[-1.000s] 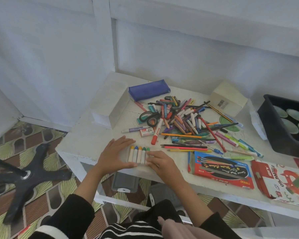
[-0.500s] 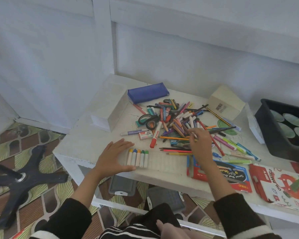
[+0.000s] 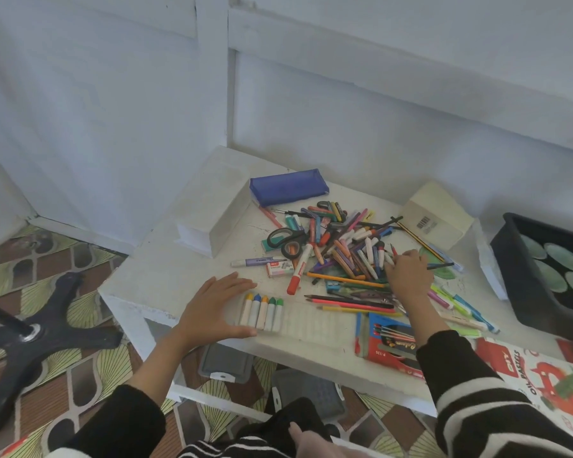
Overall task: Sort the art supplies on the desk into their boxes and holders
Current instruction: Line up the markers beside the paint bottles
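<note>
Right grip (image 3: pixel 407 276) was curled into the pile (image 3: pixel 341 249) — couldn't tell if it'd caught anything. Left grip (image 3: pixel 217 305) lay flat, steadying the crayon tray (image 3: pixel 315 322). Filling step, I reckoned — next needed another stick beside the green crayon (image 3: pixel 279 312).

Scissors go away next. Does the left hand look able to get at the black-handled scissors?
Probably yes. The left hand lies open by the white pastel tray; the black-handled scissors sit exposed at the left edge of the pen pile, with only bare white desk and a small staples box between.
</note>
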A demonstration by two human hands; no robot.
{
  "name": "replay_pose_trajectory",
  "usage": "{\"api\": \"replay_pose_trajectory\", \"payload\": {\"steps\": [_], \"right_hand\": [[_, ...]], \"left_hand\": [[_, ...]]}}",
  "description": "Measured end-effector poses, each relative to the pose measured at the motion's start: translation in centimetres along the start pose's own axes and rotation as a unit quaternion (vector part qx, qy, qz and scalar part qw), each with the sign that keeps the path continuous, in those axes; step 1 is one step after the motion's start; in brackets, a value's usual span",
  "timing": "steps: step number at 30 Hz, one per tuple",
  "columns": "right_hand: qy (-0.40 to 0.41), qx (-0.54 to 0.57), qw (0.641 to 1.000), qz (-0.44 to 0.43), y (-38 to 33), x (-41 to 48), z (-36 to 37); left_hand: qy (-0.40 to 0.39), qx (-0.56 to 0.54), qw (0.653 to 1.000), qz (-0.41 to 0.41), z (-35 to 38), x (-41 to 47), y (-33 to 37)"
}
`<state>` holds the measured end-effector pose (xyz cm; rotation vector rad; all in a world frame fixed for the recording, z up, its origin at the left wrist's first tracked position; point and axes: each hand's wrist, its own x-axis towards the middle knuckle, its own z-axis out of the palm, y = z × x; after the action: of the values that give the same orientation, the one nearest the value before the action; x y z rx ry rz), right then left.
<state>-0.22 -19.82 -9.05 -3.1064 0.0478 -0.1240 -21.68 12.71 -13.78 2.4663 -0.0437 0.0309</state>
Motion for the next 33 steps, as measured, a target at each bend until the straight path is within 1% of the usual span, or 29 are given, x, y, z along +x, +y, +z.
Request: {"api": "replay_pose_trajectory", "payload": {"steps": [3, 5, 8, 9, 11, 13, 15, 18, 19, 20, 22, 24, 26, 27, 30, 32, 33], "right_hand": [[0.024, 0.011, 1.000, 0.017, 0.1, 0.1, 0.5], [0.055, 0.039, 0.998, 0.013, 0.3, 0.0, 0.7], [0.132, 0.135, 0.982, 0.021, 0.6, -0.7, 0.8], [0.155, 0.179, 0.971, 0.031, 0.6, -1.1, 0.8], [0.177, 0.301, 0.936, 0.054, 0.1, -2.3, 0.2], [0.167, 0.412, 0.893, 0.074, -0.9, -4.3, -0.8], [0.135, 0.484, 0.860, 0.086, -2.0, -6.5, -1.3], [0.052, 0.578, 0.811, 0.071, -4.3, -10.2, -1.5], [0.024, 0.589, 0.805, 0.063, -4.9, -11.4, -1.4], [-0.002, 0.590, 0.806, 0.046, -5.5, -12.6, -1.3], [-0.037, 0.566, 0.823, -0.008, -6.5, -14.5, -1.0], [-0.044, 0.532, 0.843, -0.065, -7.4, -15.9, -0.6], [-0.029, 0.506, 0.851, -0.134, -8.0, -16.8, 0.0], [-0.016, 0.484, 0.856, -0.181, -8.2, -17.0, 0.5], [0.010, 0.380, 0.868, -0.320, -8.5, -17.4, 1.9], [0.032, 0.336, 0.871, -0.358, -8.4, -17.6, 2.8], [0.036, 0.330, 0.871, -0.361, -8.4, -17.7, 3.0]], "left_hand": [[0.001, 0.002, 1.000, 0.000, 0.1, -0.1, 0.0], [0.002, -0.001, 1.000, -0.001, 0.1, -0.1, -0.1], [0.000, 0.000, 1.000, -0.002, 0.0, -0.1, 0.0], [0.002, -0.001, 1.000, -0.002, -0.1, 0.0, 0.1], [0.004, -0.004, 1.000, 0.000, 0.0, 0.0, 0.0], [0.006, -0.004, 1.000, 0.001, 0.0, 0.0, -0.1], [0.003, -0.003, 1.000, 0.002, 0.0, 0.1, -0.2], [-0.003, 0.002, 1.000, 0.002, -0.2, 0.1, 0.0], [-0.003, 0.004, 1.000, 0.001, -0.2, 0.1, 0.0], [-0.001, 0.005, 1.000, 0.002, -0.2, 0.2, 0.0], [0.001, 0.001, 1.000, 0.002, -0.1, 0.1, -0.1], [0.002, -0.004, 1.000, 0.001, -0.1, 0.1, -0.1], [0.002, -0.005, 1.000, 0.001, -0.2, 0.1, -0.1], [0.000, -0.003, 1.000, 0.002, -0.2, 0.1, 0.0], [0.001, -0.005, 1.000, 0.003, -0.1, 0.1, -0.1], [0.004, -0.005, 1.000, 0.003, -0.1, 0.1, -0.1], [0.004, -0.003, 1.000, 0.004, 0.0, 0.1, -0.2]]}}
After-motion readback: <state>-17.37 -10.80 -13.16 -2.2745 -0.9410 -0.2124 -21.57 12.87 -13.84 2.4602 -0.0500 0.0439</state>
